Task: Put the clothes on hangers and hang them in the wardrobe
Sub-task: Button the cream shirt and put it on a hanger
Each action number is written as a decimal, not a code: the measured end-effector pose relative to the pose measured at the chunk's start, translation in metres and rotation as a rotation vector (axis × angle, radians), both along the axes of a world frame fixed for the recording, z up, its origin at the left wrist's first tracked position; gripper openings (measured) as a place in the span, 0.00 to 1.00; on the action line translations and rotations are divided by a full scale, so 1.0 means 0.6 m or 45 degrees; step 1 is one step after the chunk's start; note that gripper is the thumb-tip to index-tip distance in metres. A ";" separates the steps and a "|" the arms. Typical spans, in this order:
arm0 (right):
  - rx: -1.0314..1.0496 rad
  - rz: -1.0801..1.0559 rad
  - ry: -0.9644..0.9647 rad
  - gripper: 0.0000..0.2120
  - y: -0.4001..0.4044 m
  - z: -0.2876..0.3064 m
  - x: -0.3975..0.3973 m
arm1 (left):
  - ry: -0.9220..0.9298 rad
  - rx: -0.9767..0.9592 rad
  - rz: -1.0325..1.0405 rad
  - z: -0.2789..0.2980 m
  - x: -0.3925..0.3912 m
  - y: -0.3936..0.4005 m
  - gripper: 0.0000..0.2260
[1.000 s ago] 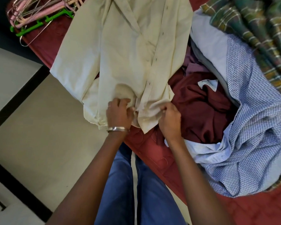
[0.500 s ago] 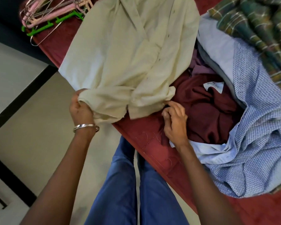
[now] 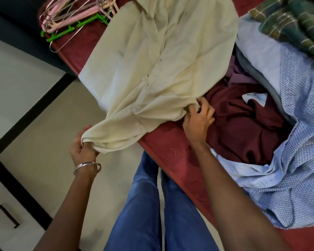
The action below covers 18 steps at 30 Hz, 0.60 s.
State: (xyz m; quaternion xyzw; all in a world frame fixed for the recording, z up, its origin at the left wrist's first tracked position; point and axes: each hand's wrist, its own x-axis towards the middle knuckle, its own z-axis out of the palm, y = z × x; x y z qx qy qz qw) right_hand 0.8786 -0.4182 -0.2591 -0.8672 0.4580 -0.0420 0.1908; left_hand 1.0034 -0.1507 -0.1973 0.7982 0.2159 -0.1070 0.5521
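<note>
Cream shirt (image 3: pixel 158 69) now lies spread front-up across the red mattress (image 3: pixel 172 153), collar toward the far end, buttoned placket running down the middle. Hem end hangs off the near edge over the floor.

Left hand (image 3: pixel 82 149) grips the lower left corner of the hem, fingers curled round a bunch of cloth, pulled out past the mattress edge. Right hand (image 3: pixel 198 118) pinches the opposite hem corner, against the maroon garment (image 3: pixel 246 124).

Change over the last second:
- a second ago both hands sat close together at the middle of the hem, working at the placket.
- half a second ago the left hand had moved out to the left corner; the right was loose beside the hem.
- now the hands are well apart and the hem is drawn taut between them; the right has taken hold again.

Reading: buttoning looks finished and the shirt is being stretched flat or readied to lift. No hanger is in it yet, so this garment is only partway done.

Hangers (image 3: pixel 74 17), pink, green and wire, lie in a heap at the far corner of the mattress, just beside the shirt's shoulder. Blue patterned shirt (image 3: pixel 288 160) and plaid cloth (image 3: pixel 297 20) wait piled to the right. Wardrobe not identifiable here.
</note>
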 end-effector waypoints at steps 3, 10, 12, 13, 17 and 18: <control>0.283 0.142 -0.475 0.05 -0.023 0.027 -0.017 | 0.009 -0.048 -0.124 0.002 0.013 -0.004 0.19; 0.704 0.800 0.817 0.12 -0.037 0.118 -0.129 | 0.137 0.864 -1.690 -0.026 0.036 0.061 0.20; 0.865 0.801 1.253 0.08 -0.028 0.122 -0.140 | 0.588 1.251 -2.002 -0.027 0.034 0.047 0.19; 0.908 0.798 1.336 0.08 -0.022 0.124 -0.137 | 0.780 1.388 -2.136 -0.026 0.033 0.033 0.18; 0.605 0.653 1.271 0.15 0.001 0.146 -0.089 | 0.654 1.342 -2.007 -0.019 0.039 -0.035 0.12; 0.488 0.596 1.133 0.13 0.008 0.150 -0.067 | 0.457 1.189 -1.853 -0.016 0.032 -0.059 0.10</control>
